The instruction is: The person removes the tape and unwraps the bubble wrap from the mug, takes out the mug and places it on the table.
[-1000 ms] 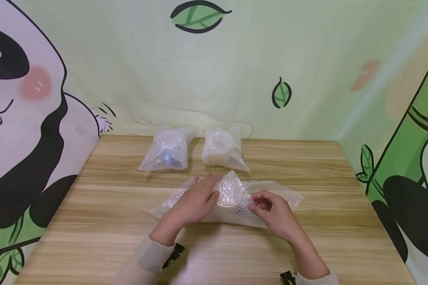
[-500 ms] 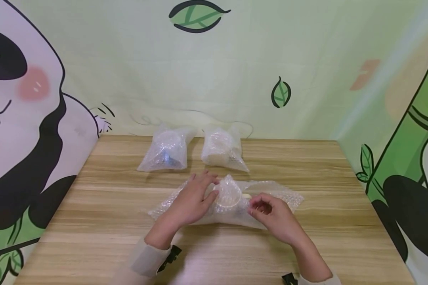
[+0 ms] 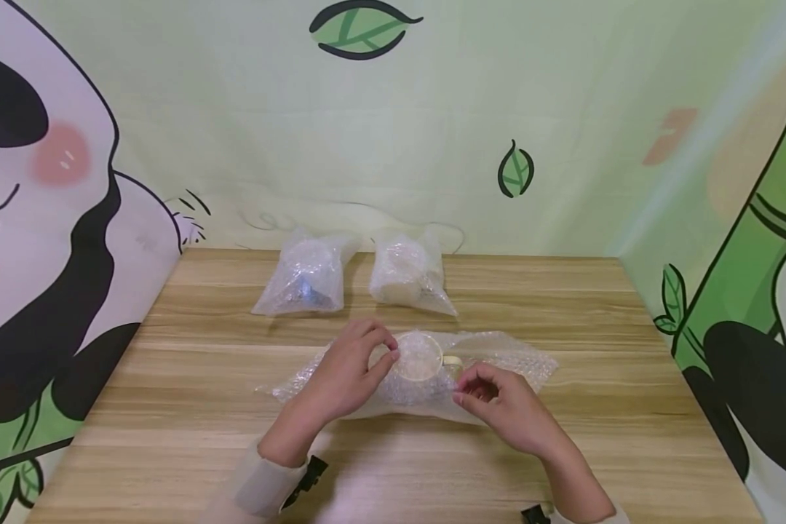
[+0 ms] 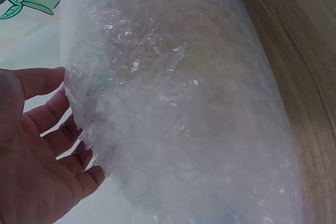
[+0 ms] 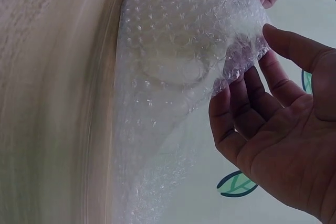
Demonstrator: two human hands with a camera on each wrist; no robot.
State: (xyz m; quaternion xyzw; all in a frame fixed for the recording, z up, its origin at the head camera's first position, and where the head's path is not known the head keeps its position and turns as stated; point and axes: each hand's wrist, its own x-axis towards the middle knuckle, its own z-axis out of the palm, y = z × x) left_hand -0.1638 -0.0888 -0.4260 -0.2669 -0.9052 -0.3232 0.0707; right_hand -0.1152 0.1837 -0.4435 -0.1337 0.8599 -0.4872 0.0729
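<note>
A pale mug (image 3: 453,360) with a round rim and a side handle sits upright in a clear bubble wrap bag (image 3: 511,356) in the middle of the table. Bubble wrap lies over and around the mug, blurring its body. At the left of the rim my left hand (image 3: 343,371) holds the bag's edge between thumb and curled fingers; the left wrist view has the fingertips right at the crinkled film (image 4: 92,108). My right hand (image 3: 507,404) pinches the bag's edge in front of the handle. In the right wrist view its thumb is in front and its fingertips are partly behind the film (image 5: 244,56).
Two more bubble-wrapped bundles stand near the table's back edge: the left one (image 3: 308,273) shows a blue patch, the right one (image 3: 406,273) looks whitish. Behind the wooden table (image 3: 596,313) hangs a printed panda-and-leaf backdrop (image 3: 393,131).
A peak of bubble wrap that stood over the mug has sunk down, and the rim and handle show more. My left hand has drawn slightly back, its thumb and fingers closer together.
</note>
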